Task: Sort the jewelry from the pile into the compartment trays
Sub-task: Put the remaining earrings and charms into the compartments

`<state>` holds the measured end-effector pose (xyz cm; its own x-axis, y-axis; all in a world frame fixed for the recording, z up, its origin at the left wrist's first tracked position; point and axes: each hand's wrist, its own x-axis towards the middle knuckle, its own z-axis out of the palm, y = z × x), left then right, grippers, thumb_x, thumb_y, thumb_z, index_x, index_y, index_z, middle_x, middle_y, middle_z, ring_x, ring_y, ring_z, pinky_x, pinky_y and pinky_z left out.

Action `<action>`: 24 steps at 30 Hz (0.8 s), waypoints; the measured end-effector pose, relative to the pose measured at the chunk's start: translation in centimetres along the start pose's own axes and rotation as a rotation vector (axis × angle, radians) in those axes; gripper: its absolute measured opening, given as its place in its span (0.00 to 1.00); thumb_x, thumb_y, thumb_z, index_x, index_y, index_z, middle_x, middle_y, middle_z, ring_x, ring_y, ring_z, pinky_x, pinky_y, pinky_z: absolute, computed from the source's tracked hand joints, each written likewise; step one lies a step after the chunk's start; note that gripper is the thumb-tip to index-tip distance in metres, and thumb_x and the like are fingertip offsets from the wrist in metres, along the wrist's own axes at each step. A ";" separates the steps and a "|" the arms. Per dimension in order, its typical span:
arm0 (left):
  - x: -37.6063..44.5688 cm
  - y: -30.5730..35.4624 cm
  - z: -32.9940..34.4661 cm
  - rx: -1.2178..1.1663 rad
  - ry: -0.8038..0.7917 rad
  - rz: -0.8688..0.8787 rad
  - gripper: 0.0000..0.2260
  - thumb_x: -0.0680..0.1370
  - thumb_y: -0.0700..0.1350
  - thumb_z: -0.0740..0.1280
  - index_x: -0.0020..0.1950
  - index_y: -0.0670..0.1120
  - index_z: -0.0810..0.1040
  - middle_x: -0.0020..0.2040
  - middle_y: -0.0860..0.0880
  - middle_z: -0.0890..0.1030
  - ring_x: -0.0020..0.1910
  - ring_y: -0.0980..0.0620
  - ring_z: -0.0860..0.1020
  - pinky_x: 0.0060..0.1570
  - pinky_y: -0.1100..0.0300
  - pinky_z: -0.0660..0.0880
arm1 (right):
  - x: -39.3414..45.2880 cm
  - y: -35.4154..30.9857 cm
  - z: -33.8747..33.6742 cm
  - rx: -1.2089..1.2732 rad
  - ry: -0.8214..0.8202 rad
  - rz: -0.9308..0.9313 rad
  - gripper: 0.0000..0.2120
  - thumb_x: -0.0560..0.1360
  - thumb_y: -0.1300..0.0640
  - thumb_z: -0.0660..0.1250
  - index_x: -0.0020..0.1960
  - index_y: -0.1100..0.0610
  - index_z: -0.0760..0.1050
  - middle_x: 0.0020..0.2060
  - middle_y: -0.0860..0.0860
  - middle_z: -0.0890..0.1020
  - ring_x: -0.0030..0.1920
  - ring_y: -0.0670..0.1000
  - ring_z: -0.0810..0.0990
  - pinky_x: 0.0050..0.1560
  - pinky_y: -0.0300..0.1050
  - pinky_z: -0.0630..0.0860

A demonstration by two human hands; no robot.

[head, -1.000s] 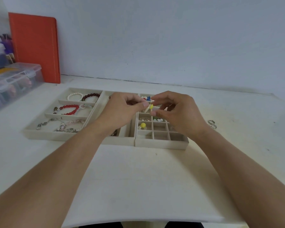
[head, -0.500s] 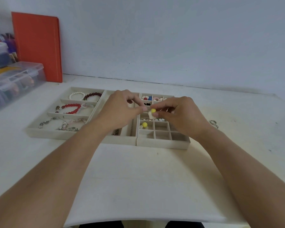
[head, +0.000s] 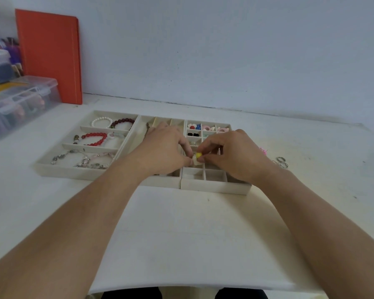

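Progress: we judge the sort mostly done. The cream tray with long bracelet compartments (head: pixel 52 167) on the left holds a white pearl bracelet (head: pixel 101 121), a dark maroon bead bracelet (head: pixel 121 123), a red bead bracelet (head: pixel 94 138) and several silvery chain pieces in its nearest row. The cream small-grid tray (head: pixel 214 186) on the right has its far cells filled with small red, blue, pink, white and black studs; its two nearest cells that we can see look bare. The middle tray is largely hidden behind our left hand (head: pixel 162 152).

Left to do: a few silver metal rings (head: pixel 281 162) and a small pink tangle (head: pixel 263 150) lie on the white table (head: pixel 181 234), just right of the grid tray. We count these as the remaining pile, as far as we can see.

Item in hand: a small round yellow stud with a pale cream backing (head: pixel 197 158), held low over the middle rows of the grid tray. It is glossy, bead-like and largely covered by fingertips. Grip: our right hand (head: pixel 235 156) pinches the yellow head, and the left hand's thumb and fingertips close on the pale part. Both hands are clamped on this one piece. We cannot tell which cell it sits over.
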<state>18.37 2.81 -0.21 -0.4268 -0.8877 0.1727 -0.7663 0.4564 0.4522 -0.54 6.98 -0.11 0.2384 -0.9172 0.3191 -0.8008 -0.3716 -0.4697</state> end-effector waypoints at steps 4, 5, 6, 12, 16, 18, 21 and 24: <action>-0.1 0.0 -0.1 0.000 0.007 -0.012 0.04 0.70 0.53 0.78 0.41 0.56 0.84 0.55 0.56 0.75 0.64 0.53 0.65 0.70 0.50 0.61 | 0.0 -0.1 0.0 -0.079 -0.009 0.019 0.05 0.72 0.53 0.77 0.47 0.50 0.86 0.35 0.39 0.82 0.38 0.39 0.78 0.41 0.34 0.73; -0.1 0.1 -0.1 0.004 0.009 -0.010 0.04 0.70 0.52 0.78 0.42 0.56 0.84 0.54 0.56 0.75 0.64 0.53 0.65 0.70 0.50 0.61 | 0.1 -0.1 0.1 -0.089 -0.008 0.023 0.05 0.72 0.53 0.77 0.47 0.50 0.86 0.35 0.38 0.81 0.37 0.38 0.78 0.42 0.34 0.73; -0.1 0.1 -0.2 0.005 0.009 -0.008 0.04 0.70 0.52 0.77 0.41 0.56 0.84 0.54 0.56 0.75 0.64 0.53 0.65 0.69 0.50 0.62 | 0.1 -0.1 0.1 -0.092 -0.011 0.024 0.05 0.72 0.53 0.77 0.47 0.49 0.85 0.34 0.37 0.80 0.37 0.37 0.77 0.41 0.32 0.72; -0.2 0.1 -0.2 0.014 0.000 0.005 0.05 0.71 0.52 0.77 0.40 0.59 0.82 0.54 0.55 0.75 0.63 0.51 0.67 0.69 0.48 0.64 | 0.1 -0.3 0.0 -0.046 -0.033 0.020 0.04 0.72 0.55 0.77 0.46 0.49 0.85 0.32 0.36 0.79 0.37 0.39 0.77 0.39 0.29 0.70; -0.3 0.2 -0.2 -0.005 -0.016 0.013 0.04 0.72 0.51 0.77 0.42 0.60 0.83 0.57 0.54 0.75 0.65 0.51 0.66 0.70 0.47 0.63 | 0.1 -0.4 -0.1 -0.081 -0.042 -0.017 0.05 0.72 0.58 0.77 0.45 0.49 0.86 0.35 0.38 0.82 0.38 0.42 0.78 0.40 0.26 0.69; -0.3 0.3 -0.3 -0.016 -0.022 0.007 0.05 0.72 0.51 0.77 0.43 0.59 0.83 0.58 0.54 0.75 0.65 0.51 0.66 0.70 0.47 0.63 | 0.2 -0.5 -0.1 -0.121 -0.060 -0.029 0.05 0.73 0.58 0.76 0.46 0.48 0.86 0.36 0.37 0.82 0.39 0.43 0.79 0.41 0.25 0.67; -0.3 0.3 -0.3 -0.020 -0.023 0.006 0.06 0.71 0.50 0.77 0.41 0.60 0.82 0.58 0.53 0.75 0.65 0.51 0.66 0.70 0.46 0.64 | 0.2 -0.6 0.0 -0.178 -0.099 -0.033 0.08 0.75 0.57 0.73 0.49 0.46 0.86 0.37 0.36 0.81 0.41 0.44 0.77 0.45 0.27 0.64; -0.2 0.2 -0.2 -0.023 -0.028 0.003 0.07 0.71 0.50 0.77 0.40 0.61 0.81 0.58 0.54 0.75 0.65 0.51 0.66 0.69 0.46 0.65 | 0.3 -0.6 0.2 -0.217 -0.084 -0.053 0.09 0.76 0.56 0.71 0.52 0.45 0.86 0.33 0.35 0.77 0.38 0.43 0.74 0.46 0.30 0.61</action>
<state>18.41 3.06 0.00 -0.4429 -0.8841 0.1493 -0.7537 0.4573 0.4720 0.14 6.89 0.16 0.3208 -0.9095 0.2643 -0.8833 -0.3880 -0.2630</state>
